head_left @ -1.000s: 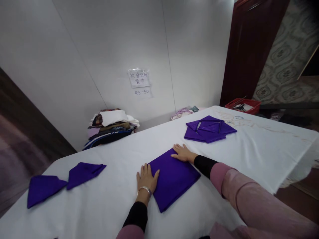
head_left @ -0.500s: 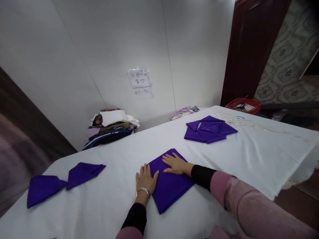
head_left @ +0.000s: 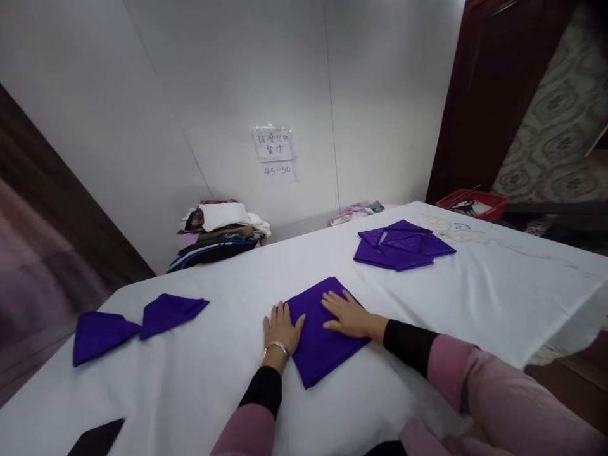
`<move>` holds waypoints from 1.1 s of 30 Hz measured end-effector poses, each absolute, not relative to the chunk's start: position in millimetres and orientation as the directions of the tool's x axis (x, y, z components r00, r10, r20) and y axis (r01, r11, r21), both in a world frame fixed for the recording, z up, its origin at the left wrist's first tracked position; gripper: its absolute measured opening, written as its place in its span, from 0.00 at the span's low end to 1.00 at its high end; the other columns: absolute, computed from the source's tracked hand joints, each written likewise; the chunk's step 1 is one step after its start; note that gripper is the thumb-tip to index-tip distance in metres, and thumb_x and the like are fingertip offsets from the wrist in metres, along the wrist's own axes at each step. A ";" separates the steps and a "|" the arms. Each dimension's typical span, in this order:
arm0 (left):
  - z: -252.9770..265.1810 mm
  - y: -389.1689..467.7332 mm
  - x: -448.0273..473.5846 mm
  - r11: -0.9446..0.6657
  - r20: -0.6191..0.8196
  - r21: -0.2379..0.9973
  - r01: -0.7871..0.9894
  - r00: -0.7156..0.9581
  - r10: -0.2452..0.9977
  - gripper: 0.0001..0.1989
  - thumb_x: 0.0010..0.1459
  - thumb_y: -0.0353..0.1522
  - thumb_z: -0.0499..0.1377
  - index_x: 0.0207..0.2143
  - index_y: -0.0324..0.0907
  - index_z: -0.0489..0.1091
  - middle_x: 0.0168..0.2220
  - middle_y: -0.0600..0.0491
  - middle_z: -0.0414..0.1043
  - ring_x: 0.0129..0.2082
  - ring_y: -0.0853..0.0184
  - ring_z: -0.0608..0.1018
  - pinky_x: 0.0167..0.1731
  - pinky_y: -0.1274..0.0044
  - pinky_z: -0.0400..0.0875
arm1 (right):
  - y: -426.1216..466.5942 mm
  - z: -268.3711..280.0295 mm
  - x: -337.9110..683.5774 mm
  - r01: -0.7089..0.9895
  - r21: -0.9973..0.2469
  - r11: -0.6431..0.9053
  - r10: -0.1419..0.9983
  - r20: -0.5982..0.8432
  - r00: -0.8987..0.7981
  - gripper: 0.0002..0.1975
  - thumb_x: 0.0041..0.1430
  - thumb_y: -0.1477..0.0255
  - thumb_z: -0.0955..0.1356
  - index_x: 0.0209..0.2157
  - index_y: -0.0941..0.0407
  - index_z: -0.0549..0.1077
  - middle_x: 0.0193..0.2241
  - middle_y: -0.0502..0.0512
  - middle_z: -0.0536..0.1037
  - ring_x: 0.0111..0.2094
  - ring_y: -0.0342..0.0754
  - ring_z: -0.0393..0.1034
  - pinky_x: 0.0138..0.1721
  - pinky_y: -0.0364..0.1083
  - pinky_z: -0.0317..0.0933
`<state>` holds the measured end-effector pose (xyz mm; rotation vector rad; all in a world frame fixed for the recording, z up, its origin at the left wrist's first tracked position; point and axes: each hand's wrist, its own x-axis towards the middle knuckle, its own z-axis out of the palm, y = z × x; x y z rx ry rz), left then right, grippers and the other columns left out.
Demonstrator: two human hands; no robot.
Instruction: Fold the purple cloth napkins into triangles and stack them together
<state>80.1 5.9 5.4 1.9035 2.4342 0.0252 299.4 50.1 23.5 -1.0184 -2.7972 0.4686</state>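
Cloth (head_left: 316, 351), purple, folded, squarish: on white table (head_left: 204, 380), partly under both hands. One corner points wearerward; no clear long axis. Probably light, soft, perhaps slippery; best taken by near corner. Left hand (head_left: 282, 330): flat, fingers spread, at left corner, gripping nothing. Right hand (head_left: 350, 315): likewise, on right part. Beyond: more purple cloth (head_left: 403, 259).

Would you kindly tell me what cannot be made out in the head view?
Purple cloth, head view: parts hidden beneath the left hand and right hand.
Dark object, head view: cut off by the bottom edge.
Red basket, head view: too small to identify what lies inside.
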 end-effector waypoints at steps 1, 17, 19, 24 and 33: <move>5.8 5.9 80.4 0.244 -0.032 0.044 0.969 -0.243 0.970 0.37 0.59 0.50 0.37 0.63 0.34 0.46 0.65 0.46 0.40 0.64 0.57 0.44 0.60 0.60 0.41 | 39.7 21.8 295.4 0.554 -0.342 0.759 0.596 0.022 -0.803 0.40 0.58 0.46 0.52 0.63 0.58 0.47 0.64 0.62 0.46 0.64 0.54 0.34 0.60 0.58 0.25; 3.9 6.0 79.6 0.235 -0.017 0.058 0.970 -0.235 0.972 0.38 0.59 0.51 0.36 0.63 0.34 0.47 0.65 0.45 0.41 0.64 0.56 0.45 0.60 0.60 0.42 | 29.3 27.4 363.5 0.732 -0.291 0.617 0.767 0.012 -0.642 0.39 0.59 0.47 0.51 0.64 0.58 0.46 0.64 0.62 0.44 0.64 0.55 0.33 0.60 0.60 0.25; 4.3 5.9 79.7 0.238 -0.015 0.058 0.970 -0.237 0.971 0.38 0.59 0.51 0.36 0.62 0.34 0.47 0.65 0.45 0.41 0.64 0.56 0.45 0.60 0.60 0.42 | 16.8 31.1 342.6 0.664 -0.313 0.679 0.708 0.043 -0.704 0.39 0.59 0.47 0.53 0.64 0.57 0.46 0.64 0.61 0.44 0.64 0.54 0.33 0.60 0.59 0.25; 5.1 5.0 79.7 0.240 -0.017 0.051 0.969 -0.239 0.971 0.37 0.59 0.50 0.37 0.62 0.34 0.47 0.65 0.46 0.41 0.64 0.56 0.45 0.60 0.60 0.42 | -7.7 24.3 295.9 0.468 -0.390 0.793 0.523 0.044 -0.851 0.40 0.57 0.47 0.56 0.63 0.57 0.47 0.63 0.62 0.47 0.64 0.56 0.36 0.60 0.60 0.25; 2.5 4.6 78.8 0.243 -0.018 0.079 0.967 -0.243 0.970 0.39 0.58 0.52 0.35 0.63 0.34 0.47 0.65 0.46 0.40 0.64 0.56 0.44 0.60 0.60 0.41 | -0.4 12.6 348.5 0.564 -0.397 0.725 0.614 -0.002 -0.790 0.37 0.59 0.49 0.54 0.64 0.54 0.46 0.64 0.59 0.46 0.64 0.55 0.36 0.60 0.59 0.26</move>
